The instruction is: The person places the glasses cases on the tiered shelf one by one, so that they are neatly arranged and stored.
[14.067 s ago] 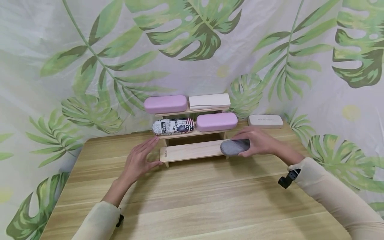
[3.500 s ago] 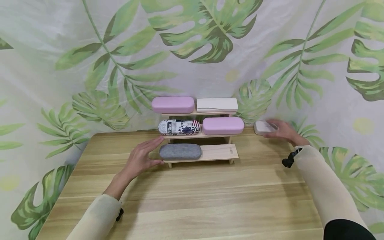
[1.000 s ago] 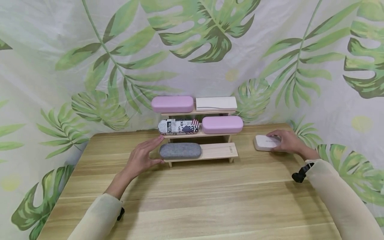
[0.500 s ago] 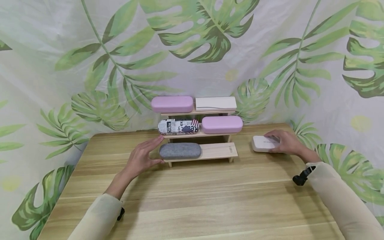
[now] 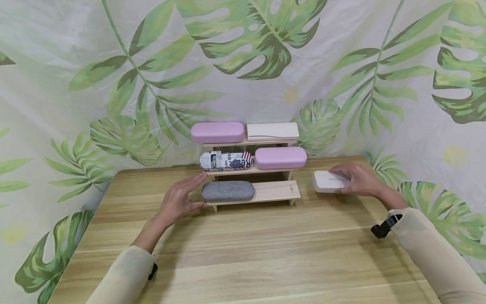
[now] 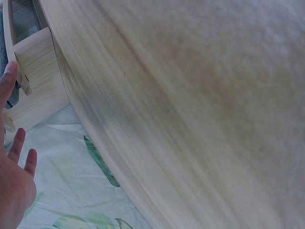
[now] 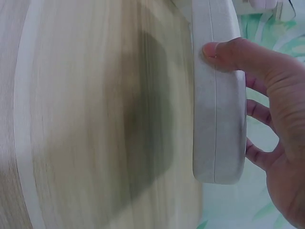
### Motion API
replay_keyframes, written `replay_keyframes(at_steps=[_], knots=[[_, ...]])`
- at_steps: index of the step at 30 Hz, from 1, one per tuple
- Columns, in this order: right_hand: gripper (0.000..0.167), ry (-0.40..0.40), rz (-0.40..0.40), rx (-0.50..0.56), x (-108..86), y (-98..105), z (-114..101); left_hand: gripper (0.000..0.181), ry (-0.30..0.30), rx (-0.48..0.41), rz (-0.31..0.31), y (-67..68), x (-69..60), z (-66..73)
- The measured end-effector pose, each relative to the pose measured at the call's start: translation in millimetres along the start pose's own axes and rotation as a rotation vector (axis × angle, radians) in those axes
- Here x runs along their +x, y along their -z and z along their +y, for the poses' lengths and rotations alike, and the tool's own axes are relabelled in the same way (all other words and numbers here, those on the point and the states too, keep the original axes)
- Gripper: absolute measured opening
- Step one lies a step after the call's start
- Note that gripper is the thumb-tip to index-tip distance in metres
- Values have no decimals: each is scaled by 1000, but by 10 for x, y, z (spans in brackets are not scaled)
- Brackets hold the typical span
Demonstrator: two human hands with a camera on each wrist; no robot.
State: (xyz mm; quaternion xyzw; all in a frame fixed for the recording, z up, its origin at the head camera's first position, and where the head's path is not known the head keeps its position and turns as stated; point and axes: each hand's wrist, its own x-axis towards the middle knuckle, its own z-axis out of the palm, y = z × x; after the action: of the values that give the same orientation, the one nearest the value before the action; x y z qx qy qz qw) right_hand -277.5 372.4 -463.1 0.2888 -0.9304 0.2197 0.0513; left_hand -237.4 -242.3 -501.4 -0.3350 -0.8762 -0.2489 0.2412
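My right hand [image 5: 358, 180] grips a white glasses case [image 7: 217, 109] between thumb and fingers. In the right wrist view the case is lifted off the table, its shadow beside it. My left hand [image 5: 176, 200] has its fingers extended at the left end of a three-tier wooden rack [image 5: 275, 191], with thumb and fingertips touching it. A grey fabric glasses case [image 5: 228, 191] lies on the left of the lowest tier. On the middle tier sit a newsprint-patterned case [image 5: 225, 161] and a pink case [image 5: 281, 158]. The top tier bears another pink case [image 5: 217, 132] and a white flap case [image 5: 272, 131].
The rack stands toward the back of a wood-grain table [image 5: 243, 253]. Behind the table hangs a leaf-printed cloth [image 5: 243, 97]. The bottom tier's right half shows bare wood. Open tabletop lies between the rack and the held case.
My right hand took hold of the white case at the back right, brought it forward, and has moved it left toward the rack. Earlier, the grey case went onto the bottom tier. The left hand stays put.
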Motion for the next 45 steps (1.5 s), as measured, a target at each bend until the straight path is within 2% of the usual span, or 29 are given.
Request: replay_keyframes(at_steps=[6, 18, 38, 45], knots=[[63, 77, 22, -4, 41, 13, -130, 105, -1, 1, 1, -6, -4, -6], [63, 180, 33, 4, 104, 20, -403, 105, 16, -3, -10, -1, 2, 4], [64, 257, 75, 19, 215, -194, -704, 103, -2, -2, -9, -11, -1, -15], [64, 265, 63, 10, 285, -259, -806, 103, 3, 0, -8, -17, -8, -31]])
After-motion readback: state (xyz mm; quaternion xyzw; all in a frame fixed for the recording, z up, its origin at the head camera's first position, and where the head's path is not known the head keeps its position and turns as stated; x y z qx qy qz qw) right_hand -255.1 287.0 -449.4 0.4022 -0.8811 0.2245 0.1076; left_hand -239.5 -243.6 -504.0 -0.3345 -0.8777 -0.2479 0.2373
